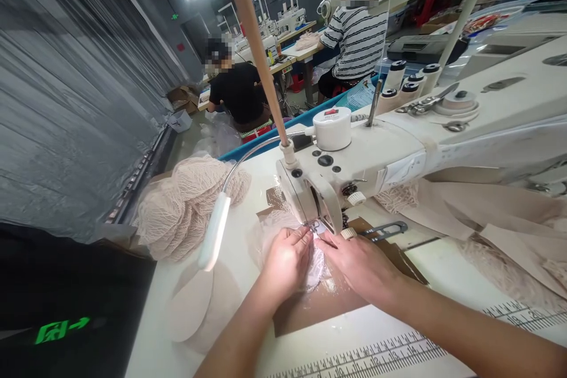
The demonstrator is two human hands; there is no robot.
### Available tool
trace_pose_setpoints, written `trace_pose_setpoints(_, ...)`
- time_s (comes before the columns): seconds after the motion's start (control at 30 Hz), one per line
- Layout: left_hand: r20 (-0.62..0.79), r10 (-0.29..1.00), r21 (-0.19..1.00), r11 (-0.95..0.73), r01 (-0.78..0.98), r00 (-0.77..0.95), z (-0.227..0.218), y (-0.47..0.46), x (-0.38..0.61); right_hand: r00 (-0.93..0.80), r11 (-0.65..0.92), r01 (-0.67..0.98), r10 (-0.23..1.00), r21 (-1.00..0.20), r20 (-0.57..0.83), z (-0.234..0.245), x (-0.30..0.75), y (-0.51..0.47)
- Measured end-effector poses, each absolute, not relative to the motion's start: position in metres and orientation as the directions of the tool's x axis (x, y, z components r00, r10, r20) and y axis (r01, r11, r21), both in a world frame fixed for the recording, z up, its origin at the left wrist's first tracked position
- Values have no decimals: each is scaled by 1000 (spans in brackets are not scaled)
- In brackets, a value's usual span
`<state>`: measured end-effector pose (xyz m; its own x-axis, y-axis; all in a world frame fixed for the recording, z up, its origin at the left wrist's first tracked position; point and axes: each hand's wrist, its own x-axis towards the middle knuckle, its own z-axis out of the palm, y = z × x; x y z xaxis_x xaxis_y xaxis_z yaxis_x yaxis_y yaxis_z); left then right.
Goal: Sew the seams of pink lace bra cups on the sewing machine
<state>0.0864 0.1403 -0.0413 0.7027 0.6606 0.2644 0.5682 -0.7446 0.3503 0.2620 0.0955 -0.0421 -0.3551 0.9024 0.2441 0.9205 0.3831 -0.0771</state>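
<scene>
A piece of pale lace fabric (316, 269) lies under the head of a white sewing machine (305, 189), on brown taped cardboard (305, 316). My left hand (287, 260) presses on the lace just left of the needle area, its fingers together and closed on the fabric. From the right, my right hand (354, 260) pinches the lace near the presser foot (313, 227). Both sets of fingertips are close to the foot and partly hide the fabric. A lit lamp (215, 233) on a bendy neck hangs left of my hands.
Stacked lace pieces (186, 207) and smooth beige rounded pieces (199, 307) lie on the left. More beige fabric (500, 212) is at the right. A printed ruler strip (376, 360) runs along the front. Thread cones (394, 77) stand behind the machine; two people (241, 91) sit beyond.
</scene>
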Motion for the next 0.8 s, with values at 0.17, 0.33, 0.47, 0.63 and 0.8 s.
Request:
trace_pose_setpoints(0.17,251,711,376,-697,610,657,-42,142,86,-369,407,910,881,-78,295,-48,264,95)
trace_pose_setpoints(0.33,240,739,277,-674,685,630,-45,139,83,-370,417,905,869,-85,328,-49,266,94)
trace_pose_setpoints(0.47,214,782,240,-624,744,586,-48,136,81,-382,443,885,865,-141,325,-52,266,93)
trace_pose_setpoints(0.63,185,861,324,-509,797,474,-41,133,75,-406,486,854,846,-187,346,-61,271,91)
trace_pose_setpoints(0.8,5,720,575,-570,587,694,-22,120,56,-426,564,741,814,-365,395,-56,276,88)
